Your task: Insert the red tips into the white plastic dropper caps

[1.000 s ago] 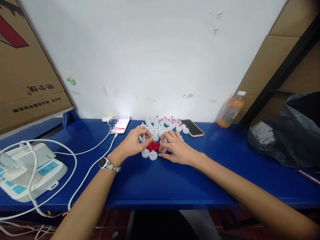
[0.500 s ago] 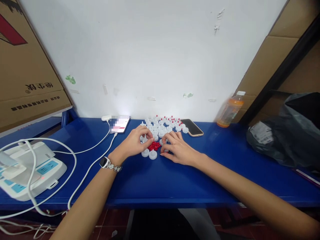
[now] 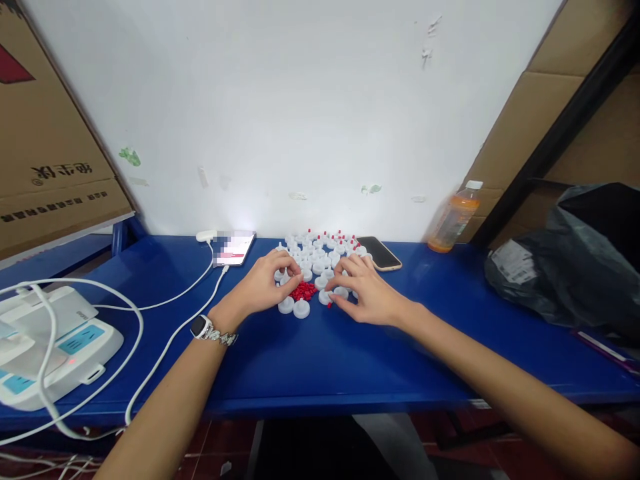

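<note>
My left hand [image 3: 265,281] is pinched, thumb against forefinger, over the left side of a cluster of white nozzle caps; whatever is between its fingertips is too small to make out. Beside those fingertips lies a heap of small red tips [image 3: 303,291]. My right hand [image 3: 370,293] curls over the right side, thumb and forefinger close together at a white cap [image 3: 325,297]; what they pinch is unclear. One loose red tip [image 3: 329,305] shows just below that thumb. Two white caps [image 3: 301,309] stand at the near side of the heap. Farther back, several caps carry red tips [image 3: 340,243].
Behind the caps lies a dark phone [image 3: 380,253]; a lit phone [image 3: 235,248] with a cable is at left. A power strip [image 3: 65,347] and looping white cables cover the left side. At right are an orange drink bottle [image 3: 455,217] and a dark plastic bag [image 3: 565,260].
My right hand has shifted slightly away from the red heap and its thumb has risen, uncovering a white cap and a red tip. My left hand keeps its pinch. The view has shifted slightly.
</note>
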Demonstrator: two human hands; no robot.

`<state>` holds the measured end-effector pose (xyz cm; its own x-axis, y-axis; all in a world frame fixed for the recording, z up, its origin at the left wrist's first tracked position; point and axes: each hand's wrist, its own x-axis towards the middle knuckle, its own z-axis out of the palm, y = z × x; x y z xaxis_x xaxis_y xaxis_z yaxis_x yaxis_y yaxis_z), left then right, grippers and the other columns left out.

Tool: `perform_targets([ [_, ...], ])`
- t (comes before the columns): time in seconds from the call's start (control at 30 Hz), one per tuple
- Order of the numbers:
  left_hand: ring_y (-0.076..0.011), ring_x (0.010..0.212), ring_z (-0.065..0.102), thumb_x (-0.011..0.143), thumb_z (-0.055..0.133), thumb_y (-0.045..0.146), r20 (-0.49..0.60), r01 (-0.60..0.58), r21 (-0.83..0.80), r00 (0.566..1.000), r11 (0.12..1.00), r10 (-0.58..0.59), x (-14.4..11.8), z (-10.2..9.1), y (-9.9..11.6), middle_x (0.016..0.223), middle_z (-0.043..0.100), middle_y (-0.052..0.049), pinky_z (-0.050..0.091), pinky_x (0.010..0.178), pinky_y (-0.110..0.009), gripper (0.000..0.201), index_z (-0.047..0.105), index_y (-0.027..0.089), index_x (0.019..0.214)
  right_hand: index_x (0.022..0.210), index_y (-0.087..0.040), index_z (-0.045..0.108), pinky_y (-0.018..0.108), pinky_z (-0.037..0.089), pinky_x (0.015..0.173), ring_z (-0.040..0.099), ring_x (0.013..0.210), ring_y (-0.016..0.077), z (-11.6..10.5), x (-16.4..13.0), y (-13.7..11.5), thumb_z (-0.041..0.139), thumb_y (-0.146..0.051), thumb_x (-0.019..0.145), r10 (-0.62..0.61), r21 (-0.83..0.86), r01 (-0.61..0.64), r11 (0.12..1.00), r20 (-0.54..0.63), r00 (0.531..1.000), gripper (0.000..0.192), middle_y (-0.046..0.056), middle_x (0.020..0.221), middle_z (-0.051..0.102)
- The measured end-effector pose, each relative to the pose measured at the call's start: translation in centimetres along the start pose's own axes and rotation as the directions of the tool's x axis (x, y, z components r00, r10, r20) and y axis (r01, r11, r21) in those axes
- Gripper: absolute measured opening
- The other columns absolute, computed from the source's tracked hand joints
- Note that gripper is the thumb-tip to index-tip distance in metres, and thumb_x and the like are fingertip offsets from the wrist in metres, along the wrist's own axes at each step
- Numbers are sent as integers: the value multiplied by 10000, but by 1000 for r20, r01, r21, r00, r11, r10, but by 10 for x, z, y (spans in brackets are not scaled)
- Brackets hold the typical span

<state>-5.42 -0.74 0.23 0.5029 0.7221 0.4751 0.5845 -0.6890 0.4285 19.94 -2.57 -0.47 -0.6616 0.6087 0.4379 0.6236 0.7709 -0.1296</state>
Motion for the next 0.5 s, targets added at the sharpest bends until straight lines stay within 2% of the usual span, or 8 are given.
perform_targets([
  [0.1, -195, 861, 562, 888, 586, 311, -8, 1, -3, 1000, 1000, -1, 0, 1, 1, 836, 634, -27, 449, 797, -345, 150, 660, 209, 808, 1040, -237, 694, 384, 306, 834, 493, 987, 227, 2, -14, 1, 611, -364, 927, -33, -29, 35, 999, 51, 998, 190, 71, 1036, 599],
  [0.27, -195, 859, 564, 891, 583, 310, -8, 3, 1, 1000, 1000, -3, -1, 1, 1, 833, 639, -25, 449, 786, -344, 149, 660, 212, 810, 1039, -221, 665, 375, 295, 823, 503, 981, 214, 9, -11, 3, 560, -302, 966, -76, -66, 82, 994, 89, 993, 152, 61, 1021, 640],
  [0.37, -194, 857, 566, 884, 590, 306, -11, -2, 3, 1000, 1000, 2, -1, 0, 0, 834, 640, -25, 451, 794, -346, 138, 659, 212, 812, 1021, -214, 646, 373, 291, 825, 507, 969, 208, 9, -10, 2, 560, -311, 967, -74, -53, 78, 996, 73, 995, 140, 50, 995, 659],
  [0.5, -193, 845, 566, 878, 595, 312, -18, -4, -9, 1000, 1000, 4, 0, -1, 1, 825, 637, -26, 455, 790, -345, 139, 659, 211, 807, 969, -205, 641, 382, 284, 826, 491, 942, 222, 10, -16, 2, 601, -384, 931, -8, -91, 10, 996, 25, 1000, 188, 55, 935, 649],
])
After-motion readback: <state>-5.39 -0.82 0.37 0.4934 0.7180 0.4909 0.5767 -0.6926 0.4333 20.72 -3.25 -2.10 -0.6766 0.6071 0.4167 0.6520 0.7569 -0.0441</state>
